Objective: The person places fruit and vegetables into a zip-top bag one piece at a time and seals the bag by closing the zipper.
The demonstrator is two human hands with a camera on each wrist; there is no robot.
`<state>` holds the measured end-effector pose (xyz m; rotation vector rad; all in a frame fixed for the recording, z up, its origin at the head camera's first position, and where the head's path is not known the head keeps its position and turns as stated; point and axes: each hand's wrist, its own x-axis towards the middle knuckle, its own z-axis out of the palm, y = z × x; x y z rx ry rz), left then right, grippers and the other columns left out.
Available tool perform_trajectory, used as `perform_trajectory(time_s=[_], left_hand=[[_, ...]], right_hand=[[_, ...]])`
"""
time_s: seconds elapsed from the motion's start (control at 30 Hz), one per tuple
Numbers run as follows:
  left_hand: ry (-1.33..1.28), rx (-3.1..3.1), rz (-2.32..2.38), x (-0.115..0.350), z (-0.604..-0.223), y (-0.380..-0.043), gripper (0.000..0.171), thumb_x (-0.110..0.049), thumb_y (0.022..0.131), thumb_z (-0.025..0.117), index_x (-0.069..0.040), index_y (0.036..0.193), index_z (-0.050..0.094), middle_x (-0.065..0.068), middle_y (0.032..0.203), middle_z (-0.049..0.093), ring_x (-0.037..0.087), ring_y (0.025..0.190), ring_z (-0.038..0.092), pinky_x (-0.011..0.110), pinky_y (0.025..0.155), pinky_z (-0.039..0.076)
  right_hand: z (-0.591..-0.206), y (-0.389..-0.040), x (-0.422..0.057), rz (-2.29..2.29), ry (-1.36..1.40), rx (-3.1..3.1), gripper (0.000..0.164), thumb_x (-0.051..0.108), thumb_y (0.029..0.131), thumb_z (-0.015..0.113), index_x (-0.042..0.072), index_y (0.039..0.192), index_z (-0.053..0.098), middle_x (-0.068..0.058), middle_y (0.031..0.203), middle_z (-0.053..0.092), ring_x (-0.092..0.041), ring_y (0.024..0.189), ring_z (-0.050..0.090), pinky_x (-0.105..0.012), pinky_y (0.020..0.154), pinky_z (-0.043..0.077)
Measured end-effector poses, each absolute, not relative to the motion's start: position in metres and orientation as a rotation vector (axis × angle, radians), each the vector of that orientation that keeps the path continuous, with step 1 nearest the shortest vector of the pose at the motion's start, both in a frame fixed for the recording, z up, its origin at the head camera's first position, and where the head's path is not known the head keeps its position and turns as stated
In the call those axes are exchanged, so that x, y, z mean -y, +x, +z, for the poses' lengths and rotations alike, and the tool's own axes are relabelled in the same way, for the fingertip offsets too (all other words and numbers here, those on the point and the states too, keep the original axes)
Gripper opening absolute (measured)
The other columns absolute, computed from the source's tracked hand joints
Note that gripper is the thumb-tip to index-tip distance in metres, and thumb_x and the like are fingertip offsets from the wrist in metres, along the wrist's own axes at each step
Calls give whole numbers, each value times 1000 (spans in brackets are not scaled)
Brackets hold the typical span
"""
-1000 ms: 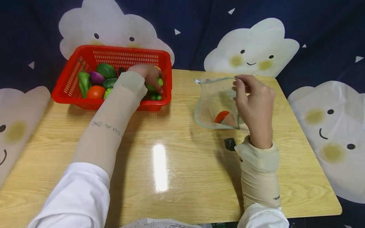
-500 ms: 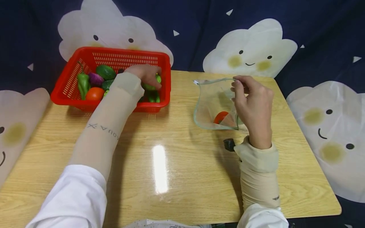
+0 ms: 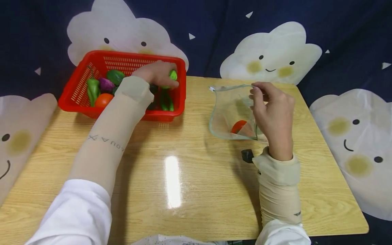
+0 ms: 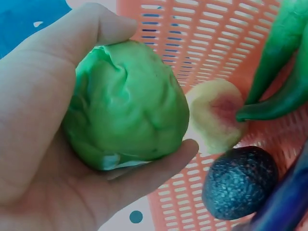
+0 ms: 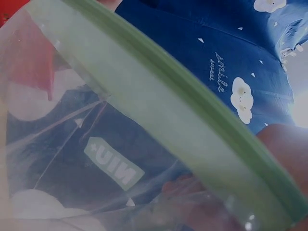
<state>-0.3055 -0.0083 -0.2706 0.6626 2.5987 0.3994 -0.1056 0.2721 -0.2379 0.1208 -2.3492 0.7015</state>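
Left grip (image 3: 157,73) clamps around a green vegetable (image 4: 130,108) over a red basket (image 3: 182,87).
The right grip (image 3: 273,109) pinches a clear bag (image 3: 228,105) by its upper edge, a red item (image 3: 238,126) inside.

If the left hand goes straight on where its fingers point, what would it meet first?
Probably the red basket's right wall, unless the left hand passes above it; depth is unclear.
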Motion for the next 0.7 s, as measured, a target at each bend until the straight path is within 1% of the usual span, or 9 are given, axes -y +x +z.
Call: perform_trajectory(time_s=[0.17, 0.3, 0.43, 0.5, 0.7], left_hand=[[744, -2640, 430, 8, -264, -301, 52, -33, 75, 69, -18, 119, 45, 3, 98, 56, 23, 84, 55, 31, 70, 50], [834, -2685, 430, 3, -257, -298, 52, -32, 78, 65, -15, 123, 43, 4, 102, 53, 23, 86, 53, 30, 71, 49], [897, -2739, 430, -4, -249, -292, 56, -36, 80, 60, -16, 128, 40, 5, 108, 49, 23, 91, 49, 30, 71, 49], [912, -2765, 470, -7, -245, -287, 56, -40, 81, 59, -17, 129, 41, 5, 110, 48, 22, 92, 47, 29, 72, 48], [955, -2841, 780, -19, -237, -265, 57, -49, 80, 58, -21, 127, 44, 2, 109, 48, 19, 92, 46, 27, 71, 46]], right_hand=[[-238, -105, -271, 711, 127, 2349, 32, 28, 94, 45, 9, 100, 70, -5, 87, 70, -13, 69, 66, -4, 53, 42], [-238, -105, -272, 728, 132, 2349, 32, 27, 94, 44, 9, 102, 69, -6, 88, 70, -14, 70, 67, -5, 53, 42], [-238, -104, -274, 727, 127, 2356, 31, 26, 94, 45, 10, 103, 69, -6, 89, 70, -13, 72, 67, -5, 53, 43], [-238, -104, -276, 718, 126, 2365, 30, 26, 94, 46, 9, 103, 69, -7, 90, 70, -13, 73, 67, -5, 54, 43], [-238, -103, -278, 686, 116, 2372, 27, 23, 92, 51, 7, 103, 69, -8, 89, 70, -13, 74, 67, -4, 55, 43]])
